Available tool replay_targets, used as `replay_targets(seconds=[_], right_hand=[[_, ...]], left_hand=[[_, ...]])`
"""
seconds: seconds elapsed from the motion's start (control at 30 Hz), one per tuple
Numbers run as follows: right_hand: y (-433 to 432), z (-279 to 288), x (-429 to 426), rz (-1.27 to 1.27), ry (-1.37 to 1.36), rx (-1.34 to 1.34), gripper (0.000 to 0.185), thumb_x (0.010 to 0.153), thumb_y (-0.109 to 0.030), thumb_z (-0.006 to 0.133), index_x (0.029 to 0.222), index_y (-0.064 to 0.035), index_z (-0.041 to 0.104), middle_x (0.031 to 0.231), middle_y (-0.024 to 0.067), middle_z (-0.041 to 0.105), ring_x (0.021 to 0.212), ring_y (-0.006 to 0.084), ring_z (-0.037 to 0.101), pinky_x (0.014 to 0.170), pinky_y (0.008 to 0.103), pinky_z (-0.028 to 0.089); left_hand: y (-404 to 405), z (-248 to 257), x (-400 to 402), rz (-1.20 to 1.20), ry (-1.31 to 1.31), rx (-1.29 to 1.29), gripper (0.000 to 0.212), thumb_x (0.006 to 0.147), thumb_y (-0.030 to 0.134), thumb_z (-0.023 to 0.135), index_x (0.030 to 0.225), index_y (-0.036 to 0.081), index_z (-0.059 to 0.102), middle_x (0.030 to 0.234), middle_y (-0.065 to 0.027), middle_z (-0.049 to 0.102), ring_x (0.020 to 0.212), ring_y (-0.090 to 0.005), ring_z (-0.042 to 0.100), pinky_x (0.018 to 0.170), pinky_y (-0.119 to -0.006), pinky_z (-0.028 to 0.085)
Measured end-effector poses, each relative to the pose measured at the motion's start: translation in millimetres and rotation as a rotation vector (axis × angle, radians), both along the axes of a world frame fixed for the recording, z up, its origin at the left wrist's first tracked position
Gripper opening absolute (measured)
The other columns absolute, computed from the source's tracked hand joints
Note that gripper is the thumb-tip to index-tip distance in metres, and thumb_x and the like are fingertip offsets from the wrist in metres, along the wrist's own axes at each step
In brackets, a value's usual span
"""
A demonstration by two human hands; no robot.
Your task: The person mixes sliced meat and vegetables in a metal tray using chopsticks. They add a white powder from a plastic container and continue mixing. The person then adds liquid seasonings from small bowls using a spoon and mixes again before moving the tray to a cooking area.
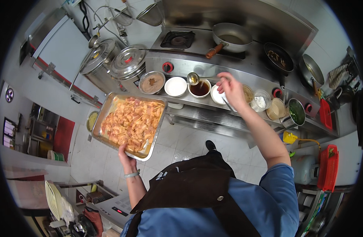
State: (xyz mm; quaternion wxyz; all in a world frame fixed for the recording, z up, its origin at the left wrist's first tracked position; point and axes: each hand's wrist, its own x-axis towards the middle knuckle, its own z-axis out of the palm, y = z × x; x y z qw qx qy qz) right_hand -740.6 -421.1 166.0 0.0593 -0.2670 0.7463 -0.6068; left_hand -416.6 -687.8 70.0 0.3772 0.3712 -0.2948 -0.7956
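My left hand [127,157] grips the near edge of a rectangular metal tray [153,145], which is loaded with raw, marinated meat pieces [132,121]. On the right, my right hand [231,90] holds the handle of a metal ladle [193,78] by the fingers. The ladle's bowl hangs over the left rim of a white bowl of dark brown liquid [199,89] and has some amber liquid in it. To the left stands a bowl of white powder or grains [175,86]; another white-filled bowl [218,96] lies just under my right hand, with a utensil handle leaning out of it.
A brownish seasoning bowl [152,82], a tub of white paste [260,100] and a metal pot of chopped greens [296,112] line the shelf. Behind are a wok with a wooden handle [232,38], a black frying pan [278,58] and a burner [178,40]. Lidded steel pots [128,60] stand left.
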Motion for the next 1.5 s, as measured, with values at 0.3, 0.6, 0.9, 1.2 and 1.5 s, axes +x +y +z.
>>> replay_targets(seconds=[0.3,0.6,0.9,1.2,1.5], right_hand=[[29,-18,-2,0.132,0.907,0.281,0.030,0.069,0.001,0.054,0.098,-0.0063,0.055,0.087,0.0115,0.059,0.079,0.0281,0.057,0.063,0.0350,0.049],[-21,-38,-47,-0.176,-0.271,-0.329,0.023,0.090,-0.016,0.037,0.104,0.0009,0.043,0.074,0.0149,0.057,0.058,0.0176,0.058,0.053,0.0268,0.050],[-80,-69,-74,-0.214,-0.585,-0.291,0.023,0.089,-0.019,0.037,0.096,0.0015,0.045,0.065,0.0128,0.056,0.045,0.0161,0.054,0.038,0.0252,0.045],[-79,-83,-90,-0.149,-0.499,-0.269,0.024,0.089,-0.020,0.040,0.096,0.0019,0.046,0.065,0.0117,0.057,0.044,0.0144,0.054,0.037,0.0237,0.044],[-67,-88,-90,-0.140,-0.628,-0.228,0.020,0.087,-0.017,0.044,0.090,0.0027,0.045,0.077,0.0104,0.055,0.051,0.0146,0.054,0.042,0.0242,0.046]], left_hand=[[3,7,1,0.022,-0.027,-0.029,0.048,0.071,0.014,0.047,0.114,-0.007,0.038,0.111,-0.0182,0.048,0.102,-0.0306,0.049,0.088,-0.041,0.041],[14,9,12,0.094,-0.062,-0.030,0.047,0.071,0.015,0.047,0.112,-0.007,0.039,0.108,-0.0176,0.050,0.098,-0.0296,0.051,0.087,-0.039,0.041],[24,19,20,0.137,-0.123,-0.019,0.048,0.069,0.019,0.051,0.109,-0.005,0.042,0.105,-0.0162,0.050,0.095,-0.0286,0.051,0.084,-0.039,0.042],[28,28,27,0.203,-0.169,-0.003,0.046,0.071,0.020,0.052,0.108,-0.005,0.042,0.104,-0.0162,0.051,0.093,-0.0285,0.052,0.083,-0.039,0.043],[28,31,30,0.179,-0.161,-0.002,0.053,0.069,0.021,0.054,0.114,-0.004,0.040,0.111,-0.0148,0.048,0.101,-0.0281,0.048,0.087,-0.039,0.039]])
